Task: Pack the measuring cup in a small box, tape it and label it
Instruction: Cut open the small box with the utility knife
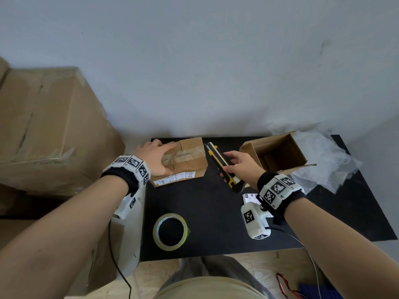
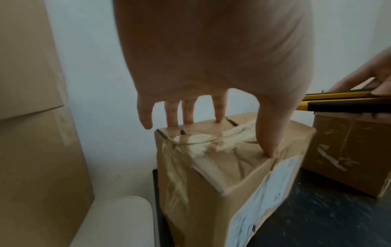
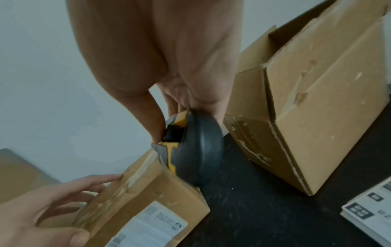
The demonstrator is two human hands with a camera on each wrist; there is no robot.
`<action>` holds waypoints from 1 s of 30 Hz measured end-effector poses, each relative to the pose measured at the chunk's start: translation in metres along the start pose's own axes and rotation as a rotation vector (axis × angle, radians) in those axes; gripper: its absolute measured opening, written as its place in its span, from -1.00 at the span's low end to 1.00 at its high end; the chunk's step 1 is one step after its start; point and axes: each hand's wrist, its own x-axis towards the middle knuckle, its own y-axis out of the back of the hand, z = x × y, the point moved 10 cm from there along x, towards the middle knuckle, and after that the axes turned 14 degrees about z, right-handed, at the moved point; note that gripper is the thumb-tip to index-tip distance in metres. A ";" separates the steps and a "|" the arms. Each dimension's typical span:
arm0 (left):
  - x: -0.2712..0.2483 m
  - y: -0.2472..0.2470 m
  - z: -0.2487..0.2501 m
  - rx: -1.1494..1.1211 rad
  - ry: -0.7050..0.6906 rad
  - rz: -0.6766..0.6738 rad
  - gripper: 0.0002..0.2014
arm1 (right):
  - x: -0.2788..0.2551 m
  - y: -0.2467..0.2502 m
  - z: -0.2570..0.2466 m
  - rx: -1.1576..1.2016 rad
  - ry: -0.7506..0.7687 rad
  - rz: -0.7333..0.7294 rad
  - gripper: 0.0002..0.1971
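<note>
A small brown box (image 1: 190, 162), sealed with worn clear tape and bearing a white label on its near side, stands at the back left of the black table (image 1: 205, 203). My left hand (image 1: 153, 157) holds it from above, fingers on the far edge and thumb (image 2: 271, 133) on the near edge of the box (image 2: 222, 175). My right hand (image 1: 239, 167) grips a yellow and black utility knife (image 1: 218, 160), held just right of the sealed box with its tip pointing away from me. An open, empty-looking cardboard box (image 1: 278, 156) stands to the right. No measuring cup is visible.
A roll of clear tape (image 1: 170, 231) lies near the table's front edge. White printed labels (image 1: 250, 198) lie under my right wrist. Crumpled clear plastic wrap (image 1: 323, 162) sits at the back right. Large cardboard cartons (image 1: 47, 130) stand left of the table.
</note>
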 end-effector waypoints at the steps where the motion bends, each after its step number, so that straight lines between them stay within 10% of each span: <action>1: -0.002 0.002 -0.001 0.028 0.012 0.007 -0.10 | 0.000 -0.002 -0.001 0.000 0.006 -0.007 -0.47; 14: -0.026 -0.004 0.023 -0.060 0.049 0.061 -0.49 | 0.003 -0.001 -0.004 0.014 0.040 0.021 -0.49; 19: -0.018 0.008 0.059 0.261 -0.330 0.115 0.04 | 0.002 0.000 0.005 0.027 0.011 0.029 -0.48; 24: -0.019 -0.004 0.088 0.540 -0.664 0.008 -0.04 | -0.001 0.001 0.013 0.040 -0.010 0.028 -0.46; 30: -0.013 -0.005 0.087 0.557 -0.656 -0.087 -0.10 | -0.002 0.005 0.018 0.038 -0.011 0.028 -0.46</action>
